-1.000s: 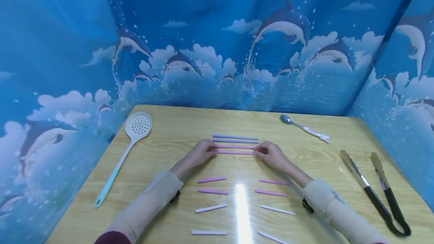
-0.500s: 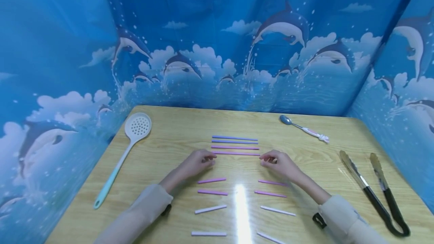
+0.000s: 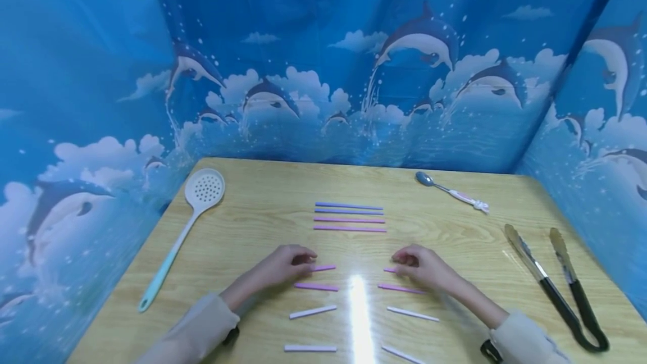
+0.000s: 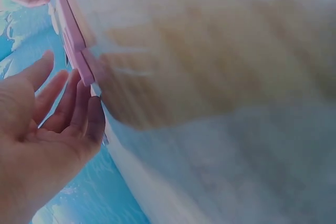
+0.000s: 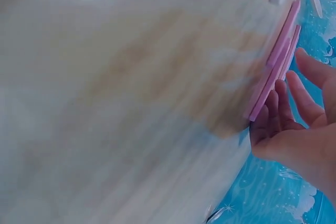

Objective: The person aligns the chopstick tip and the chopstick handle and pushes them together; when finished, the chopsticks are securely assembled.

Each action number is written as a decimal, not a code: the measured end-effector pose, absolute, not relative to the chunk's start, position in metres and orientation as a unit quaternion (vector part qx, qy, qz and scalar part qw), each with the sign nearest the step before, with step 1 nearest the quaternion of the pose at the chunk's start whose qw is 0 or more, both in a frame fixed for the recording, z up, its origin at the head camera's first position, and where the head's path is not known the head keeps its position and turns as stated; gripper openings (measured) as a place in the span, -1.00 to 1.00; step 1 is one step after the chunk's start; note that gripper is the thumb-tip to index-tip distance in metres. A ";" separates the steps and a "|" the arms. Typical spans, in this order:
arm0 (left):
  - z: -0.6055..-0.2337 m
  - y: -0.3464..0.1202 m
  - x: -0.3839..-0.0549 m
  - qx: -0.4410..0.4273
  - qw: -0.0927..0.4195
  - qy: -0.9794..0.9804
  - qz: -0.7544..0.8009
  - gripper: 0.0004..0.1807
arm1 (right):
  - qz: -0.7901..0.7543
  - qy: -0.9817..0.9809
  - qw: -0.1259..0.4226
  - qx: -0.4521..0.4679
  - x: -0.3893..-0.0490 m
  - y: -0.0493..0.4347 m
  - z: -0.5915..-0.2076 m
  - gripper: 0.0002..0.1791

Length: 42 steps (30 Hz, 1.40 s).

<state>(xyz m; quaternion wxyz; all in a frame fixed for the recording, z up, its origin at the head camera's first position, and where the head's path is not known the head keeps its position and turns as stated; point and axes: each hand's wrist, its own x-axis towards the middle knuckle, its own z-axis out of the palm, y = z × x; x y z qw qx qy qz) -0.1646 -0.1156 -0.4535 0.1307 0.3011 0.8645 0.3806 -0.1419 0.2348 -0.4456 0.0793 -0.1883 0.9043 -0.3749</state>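
Note:
My left hand (image 3: 287,264) hovers at the upper left short pink stick (image 3: 326,268), covering its outer end. In the left wrist view, the thumb stands apart from the loosely bent fingers beside a pink stick (image 4: 85,69); contact is unclear. Over on the right, my right hand (image 3: 423,267) partly hides the upper right short pink stick (image 3: 388,269). The right wrist view has its thumb and fingers spread, with fingertips beside a pink stick (image 5: 262,97). Below the hands lie a left pink stick (image 3: 316,287) and a right pink stick (image 3: 401,289).
Two long pink sticks (image 3: 350,229) and two long blue sticks (image 3: 349,212) lie stacked behind the hands. Pale sticks (image 3: 310,348) lie nearer the front. A slotted spoon (image 3: 204,189) is left; a teaspoon (image 3: 452,191) and black-handled tongs (image 3: 578,309) are right.
Both hands have left the ends of the nearest long pink stick and come toward the front, to the upper short pink sticks. That long stick stays in its row.

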 end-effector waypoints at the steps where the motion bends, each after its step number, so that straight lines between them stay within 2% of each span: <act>1: -0.454 -0.116 -0.163 0.302 0.133 0.864 0.381 -0.70 | -0.372 0.905 0.076 -0.194 -0.141 0.236 -0.446 -0.69; 8: -0.455 -0.114 -0.163 0.312 0.139 0.861 0.378 -0.71 | -0.371 0.903 0.070 -0.207 -0.138 0.240 -0.447 -0.71; 19: -0.461 -0.116 -0.166 0.349 0.111 0.865 0.342 -0.79 | -0.366 0.901 0.072 -0.222 -0.139 0.238 -0.451 -0.93; 32: -0.456 -0.114 -0.163 0.351 0.101 0.868 0.337 -0.80 | -0.359 0.904 0.072 -0.220 -0.139 0.235 -0.448 -0.96; 42: -0.448 -0.099 -0.163 0.327 0.092 0.853 0.396 -0.81 | -0.390 0.891 0.050 -0.228 -0.142 0.217 -0.438 -0.94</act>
